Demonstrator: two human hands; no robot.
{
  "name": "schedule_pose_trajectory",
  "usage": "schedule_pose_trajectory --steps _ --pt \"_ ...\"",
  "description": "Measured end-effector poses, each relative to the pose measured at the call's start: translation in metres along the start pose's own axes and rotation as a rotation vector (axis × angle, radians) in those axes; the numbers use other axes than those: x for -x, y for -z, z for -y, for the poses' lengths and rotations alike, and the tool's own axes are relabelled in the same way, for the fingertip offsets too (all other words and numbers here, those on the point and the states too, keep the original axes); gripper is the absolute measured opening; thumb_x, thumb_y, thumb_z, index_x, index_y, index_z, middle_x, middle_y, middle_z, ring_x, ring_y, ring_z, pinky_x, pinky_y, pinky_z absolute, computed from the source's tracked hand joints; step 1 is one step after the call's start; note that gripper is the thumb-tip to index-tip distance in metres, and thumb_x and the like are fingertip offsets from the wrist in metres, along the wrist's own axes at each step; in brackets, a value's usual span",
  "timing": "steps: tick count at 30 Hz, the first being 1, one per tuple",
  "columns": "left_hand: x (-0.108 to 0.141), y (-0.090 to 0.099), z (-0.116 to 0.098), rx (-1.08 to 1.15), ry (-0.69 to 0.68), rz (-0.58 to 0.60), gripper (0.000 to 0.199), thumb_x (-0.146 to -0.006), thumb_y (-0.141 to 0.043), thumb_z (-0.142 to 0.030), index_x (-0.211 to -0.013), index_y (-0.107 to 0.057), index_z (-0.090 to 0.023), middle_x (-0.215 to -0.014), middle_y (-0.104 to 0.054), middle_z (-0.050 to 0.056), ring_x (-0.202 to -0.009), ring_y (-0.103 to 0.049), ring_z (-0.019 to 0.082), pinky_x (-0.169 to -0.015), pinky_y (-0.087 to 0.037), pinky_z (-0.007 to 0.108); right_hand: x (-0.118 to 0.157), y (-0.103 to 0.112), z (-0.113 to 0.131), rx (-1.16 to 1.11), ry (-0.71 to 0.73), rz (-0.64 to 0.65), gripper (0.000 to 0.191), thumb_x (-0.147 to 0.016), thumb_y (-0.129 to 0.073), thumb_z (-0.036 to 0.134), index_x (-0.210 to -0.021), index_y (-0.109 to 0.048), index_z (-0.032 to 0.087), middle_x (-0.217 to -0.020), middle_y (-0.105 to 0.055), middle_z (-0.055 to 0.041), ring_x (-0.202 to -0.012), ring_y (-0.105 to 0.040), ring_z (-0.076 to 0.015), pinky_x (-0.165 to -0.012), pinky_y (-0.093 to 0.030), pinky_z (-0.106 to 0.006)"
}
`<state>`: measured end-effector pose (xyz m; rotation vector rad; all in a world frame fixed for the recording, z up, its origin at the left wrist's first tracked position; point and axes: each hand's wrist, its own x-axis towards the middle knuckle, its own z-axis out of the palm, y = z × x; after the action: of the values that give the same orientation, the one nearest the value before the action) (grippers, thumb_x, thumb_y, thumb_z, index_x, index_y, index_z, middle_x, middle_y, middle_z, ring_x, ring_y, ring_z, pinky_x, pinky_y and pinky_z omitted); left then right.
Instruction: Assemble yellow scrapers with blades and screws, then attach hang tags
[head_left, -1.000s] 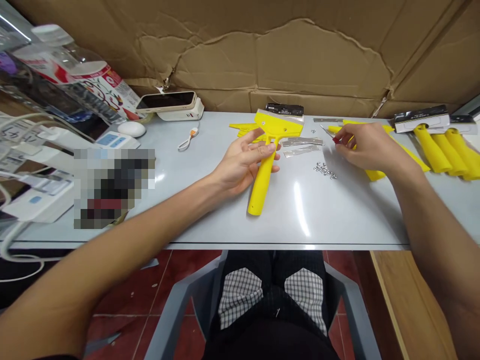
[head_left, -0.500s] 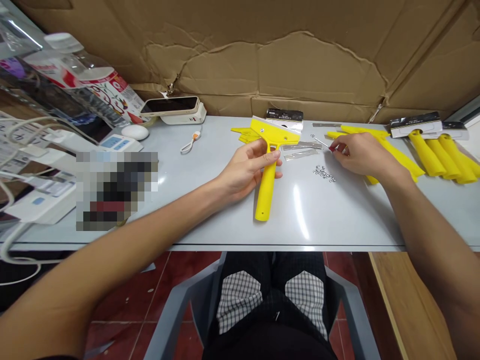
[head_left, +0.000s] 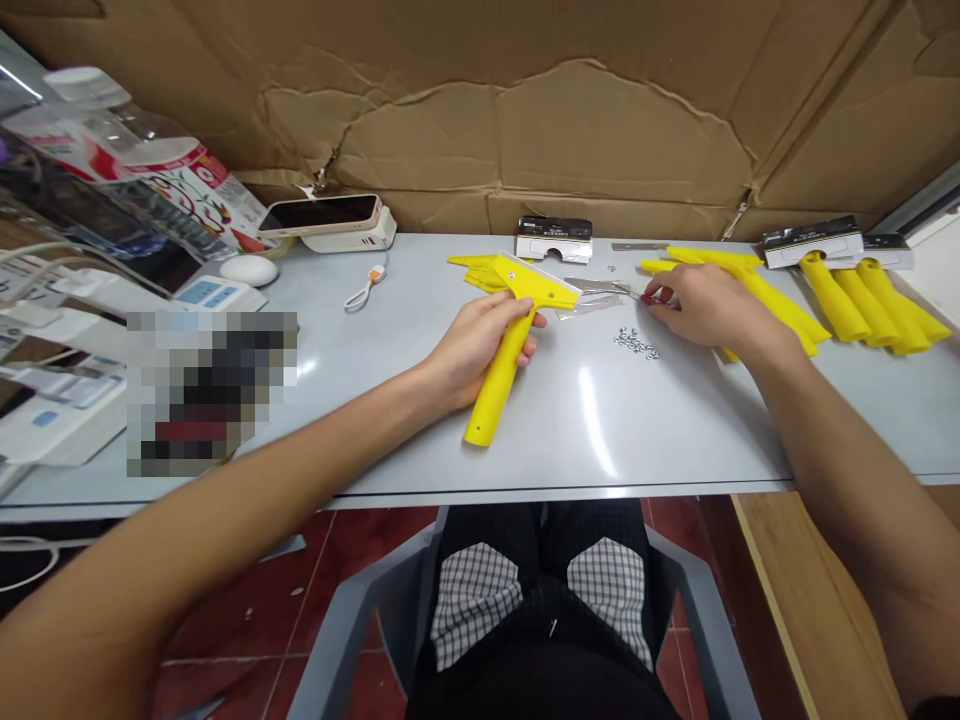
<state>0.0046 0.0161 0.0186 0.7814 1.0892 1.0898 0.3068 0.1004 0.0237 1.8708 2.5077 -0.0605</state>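
My left hand (head_left: 480, 345) is wrapped round the neck of a yellow scraper (head_left: 499, 385), whose wide head points up and right and whose handle slants down to the left. Two screws show in its head. A small screwdriver (head_left: 636, 293) with a red handle is pinched in my right hand (head_left: 679, 300), its thin shaft pointing left over some flat metal blades (head_left: 592, 303). Just below lies a cluster of small screws (head_left: 636, 343). Behind the scraper head are more yellow parts (head_left: 476, 270). Other yellow pieces (head_left: 784, 305) lie beyond my right hand.
Several yellow handles (head_left: 874, 305) and black-and-white packages (head_left: 814, 243) lie at the right. A package (head_left: 555, 238) stands at the back. At the left are a phone (head_left: 322, 213), a cable (head_left: 365, 288), a white mouse (head_left: 249, 271), bottles and power strips. Cardboard (head_left: 615, 130) rises behind.
The scraper has turned, its handle end swinging left and its head tilting down to the right. The screwdriver tip, once apart near a loose screw, is now lower, over the blades. The view has shifted slightly.
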Motion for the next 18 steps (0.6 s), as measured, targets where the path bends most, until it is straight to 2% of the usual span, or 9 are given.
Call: schedule_pose_trajectory --steps 8,12,15,18 --pt "0.003 0.001 0.0 -0.015 -0.023 0.047 0.01 -0.1 -0.071 -0.014 -0.095 -0.063 -0.017 -0.089 -0.07 0.002 -0.052 -0.06 0.007 -0.044 -0.047 0.018 -0.001 -0.001 -0.001 -0.013 0.037 0.004 0.043 -0.1 -0.065 0.037 -0.138 -0.082 0.026 -0.119 -0.085 -0.0124 -0.117 -0.077 -0.0393 -0.096 -0.059 -0.056" --pt "0.002 0.001 0.0 -0.017 -0.021 0.041 0.015 -0.097 -0.076 -0.016 -0.094 -0.062 -0.018 -0.09 -0.071 0.003 -0.053 -0.059 0.007 -0.044 -0.046 0.018 0.003 0.002 0.001 -0.052 0.051 -0.033 0.043 -0.101 -0.065 0.04 -0.138 -0.081 0.025 -0.124 -0.083 -0.014 -0.118 -0.075 -0.0402 -0.098 -0.06 -0.058" --pt "0.003 0.0 0.0 -0.019 -0.014 0.026 0.015 -0.097 -0.076 -0.017 -0.094 -0.061 -0.019 -0.091 -0.072 0.003 -0.053 -0.059 0.007 -0.044 -0.045 0.018 0.013 0.01 0.011 -0.127 0.131 -0.12 0.032 -0.102 -0.065 0.037 -0.125 -0.085 0.027 -0.122 -0.081 -0.0132 -0.114 -0.075 -0.0371 -0.1 -0.059 -0.056" --pt "0.004 0.0 0.0 -0.03 -0.021 0.026 0.015 -0.097 -0.075 -0.017 -0.093 -0.061 -0.019 -0.092 -0.072 0.003 -0.052 -0.058 0.007 -0.043 -0.044 0.018 0.022 0.018 0.022 -0.225 0.25 -0.108 0.026 -0.102 -0.062 0.03 -0.108 -0.087 0.029 -0.109 -0.082 -0.0099 -0.105 -0.075 -0.0334 -0.099 -0.058 -0.052"
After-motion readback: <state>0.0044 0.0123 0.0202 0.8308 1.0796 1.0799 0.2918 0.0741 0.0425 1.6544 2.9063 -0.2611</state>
